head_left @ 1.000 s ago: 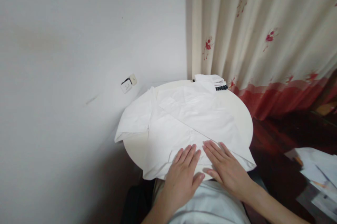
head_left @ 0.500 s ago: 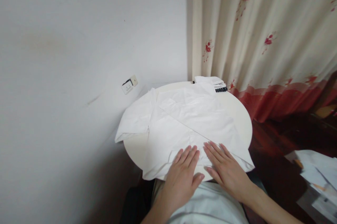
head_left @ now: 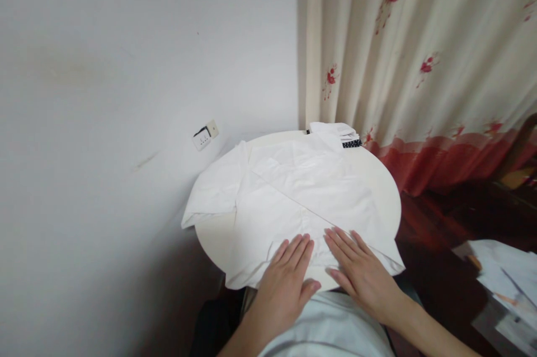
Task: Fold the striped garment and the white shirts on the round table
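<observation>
A white shirt [head_left: 293, 189] lies spread over a small round cream table [head_left: 384, 189], one sleeve hanging off the left side. My left hand [head_left: 287, 281] rests flat on the shirt's near edge, fingers stretched out and together. My right hand [head_left: 358, 270] lies flat beside it on the same edge, fingers extended. Neither hand holds anything. A folded white cloth with a dark dotted piece under it [head_left: 339, 132] sits at the table's far rim.
A grey wall with a socket [head_left: 205, 134] stands on the left. A cream curtain with red flowers [head_left: 419, 66] hangs behind the table. Dark red furniture [head_left: 453, 217] and some papers [head_left: 507, 273] are on the right. My light shirt front [head_left: 331, 329] is at the bottom.
Both hands have slid slightly toward me along the shirt's near edge, the left a little more. The shirt has hardly shifted.
</observation>
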`<state>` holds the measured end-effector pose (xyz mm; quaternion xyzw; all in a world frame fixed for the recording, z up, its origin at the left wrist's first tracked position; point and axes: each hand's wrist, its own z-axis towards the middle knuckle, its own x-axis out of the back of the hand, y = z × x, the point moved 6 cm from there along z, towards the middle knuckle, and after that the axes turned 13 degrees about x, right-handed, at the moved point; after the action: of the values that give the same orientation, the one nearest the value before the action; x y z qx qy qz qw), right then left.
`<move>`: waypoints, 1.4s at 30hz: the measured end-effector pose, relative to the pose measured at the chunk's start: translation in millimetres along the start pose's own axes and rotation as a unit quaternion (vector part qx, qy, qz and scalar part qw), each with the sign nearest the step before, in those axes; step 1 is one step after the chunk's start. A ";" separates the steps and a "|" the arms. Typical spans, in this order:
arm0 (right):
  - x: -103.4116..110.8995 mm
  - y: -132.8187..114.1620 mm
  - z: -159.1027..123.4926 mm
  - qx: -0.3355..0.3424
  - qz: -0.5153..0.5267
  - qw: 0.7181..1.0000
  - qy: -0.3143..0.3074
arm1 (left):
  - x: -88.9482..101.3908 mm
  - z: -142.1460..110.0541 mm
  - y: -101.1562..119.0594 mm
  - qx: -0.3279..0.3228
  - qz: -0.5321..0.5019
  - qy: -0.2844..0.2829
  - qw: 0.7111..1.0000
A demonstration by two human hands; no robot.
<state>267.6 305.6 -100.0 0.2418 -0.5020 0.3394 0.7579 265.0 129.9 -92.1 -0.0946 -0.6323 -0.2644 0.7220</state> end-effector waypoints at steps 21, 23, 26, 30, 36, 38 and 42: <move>-0.4 1.9 -1.6 -0.009 0.005 1.000 0.004 | 1.4 -6.6 -11.9 0.017 0.011 0.010 1.000; -0.4 1.8 -1.8 -0.008 0.006 1.000 0.008 | 0.6 -6.6 -12.0 0.017 0.015 0.010 1.000; -1.3 2.0 -2.4 -0.010 0.005 1.000 0.011 | -0.9 -6.9 -12.4 0.017 0.020 0.011 1.000; -4.2 2.0 -3.0 -0.008 -0.003 1.000 -0.006 | -2.2 -7.3 -13.3 0.018 0.023 0.012 0.999; -2.6 1.7 -2.1 -0.007 0.000 1.000 0.004 | 1.8 -5.8 -12.1 0.016 0.025 0.019 0.999; -2.4 1.8 -2.1 -0.008 0.002 1.000 0.006 | 2.3 -5.8 -12.0 0.015 0.025 0.020 0.999; -2.5 1.0 -1.6 -0.004 -0.002 1.000 -0.002 | 0.7 -6.5 -12.7 0.012 0.024 0.019 0.999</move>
<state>267.1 306.7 -102.9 0.2404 -0.5039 0.3352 0.7589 264.2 116.0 -95.2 -0.0965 -0.6193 -0.2412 0.7410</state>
